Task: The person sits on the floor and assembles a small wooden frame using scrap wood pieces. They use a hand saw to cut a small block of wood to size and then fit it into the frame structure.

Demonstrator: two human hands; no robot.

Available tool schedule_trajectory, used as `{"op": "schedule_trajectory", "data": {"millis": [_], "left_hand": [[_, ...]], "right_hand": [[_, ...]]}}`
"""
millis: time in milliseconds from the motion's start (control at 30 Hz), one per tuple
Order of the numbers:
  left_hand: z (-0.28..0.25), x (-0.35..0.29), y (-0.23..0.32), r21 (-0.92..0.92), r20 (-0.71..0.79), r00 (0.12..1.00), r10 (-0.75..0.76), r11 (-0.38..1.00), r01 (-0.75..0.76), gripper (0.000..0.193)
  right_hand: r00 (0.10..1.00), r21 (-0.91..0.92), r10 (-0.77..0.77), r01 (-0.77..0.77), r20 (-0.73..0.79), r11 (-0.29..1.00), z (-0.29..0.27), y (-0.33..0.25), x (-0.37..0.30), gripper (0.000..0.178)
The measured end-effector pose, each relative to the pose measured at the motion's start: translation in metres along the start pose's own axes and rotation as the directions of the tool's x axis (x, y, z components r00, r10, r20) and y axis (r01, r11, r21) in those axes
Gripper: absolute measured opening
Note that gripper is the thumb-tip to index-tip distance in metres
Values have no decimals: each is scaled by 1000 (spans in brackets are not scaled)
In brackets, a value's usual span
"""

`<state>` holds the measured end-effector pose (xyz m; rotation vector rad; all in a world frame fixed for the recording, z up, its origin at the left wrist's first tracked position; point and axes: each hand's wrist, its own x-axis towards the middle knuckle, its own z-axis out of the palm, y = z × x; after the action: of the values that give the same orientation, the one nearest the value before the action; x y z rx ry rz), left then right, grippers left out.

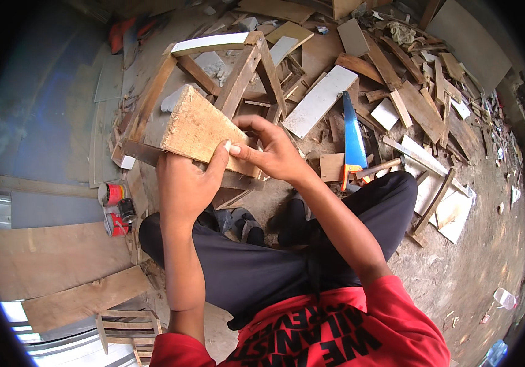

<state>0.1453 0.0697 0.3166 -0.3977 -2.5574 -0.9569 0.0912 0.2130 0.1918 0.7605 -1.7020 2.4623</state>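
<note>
A light, rough-faced wedge of wood board (pixel 204 131), wide at its left end and narrow at its right, is held up between my hands. My left hand (pixel 190 177) grips it from below at the near edge, thumb raised against the face. From the right, my right hand (pixel 268 147) pinches the narrower part, its thumb tip meeting the left thumb and its fingers curled behind the far edge. Just beyond and below the board stands a wooden frame (pixel 238 82) of brown bars with a white strip across its top; the board and my hands hide part of it.
A blue handsaw (pixel 353 131) with an orange handle lies right of the frame, by a white board (pixel 320 101). Wood scraps (pixel 421 113) cover the ground beyond. Several small cans (pixel 115 211) stand at left near wooden sheets (pixel 54 251). A plastic bottle (pixel 505 298) lies far right.
</note>
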Motion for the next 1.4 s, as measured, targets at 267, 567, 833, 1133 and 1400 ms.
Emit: {"op": "schedule_trajectory", "data": {"millis": [267, 567, 833, 1133, 1400], "left_hand": [[5, -5, 4, 38, 30, 1000, -7, 999, 6, 22], [3, -4, -2, 51, 38, 996, 84, 995, -86, 22], [25, -21, 3, 172, 191, 962, 197, 958, -231, 22], [-15, -26, -32, 88, -214, 955, 205, 978, -190, 37], [137, -196, -137, -126, -211, 890, -405, 914, 386, 66]], "right_hand": [[862, -676, -465, 466, 202, 571, -39, -77, 32, 75], [644, -723, 344, 662, 683, 197, -11, -138, 88, 54], [638, -788, 473, 558, 608, 260, -54, -102, 61, 59], [696, -754, 292, 627, 656, 198, -31, -90, 85, 69], [632, -680, 251, 693, 733, 242, -16, -93, 82, 70]]}}
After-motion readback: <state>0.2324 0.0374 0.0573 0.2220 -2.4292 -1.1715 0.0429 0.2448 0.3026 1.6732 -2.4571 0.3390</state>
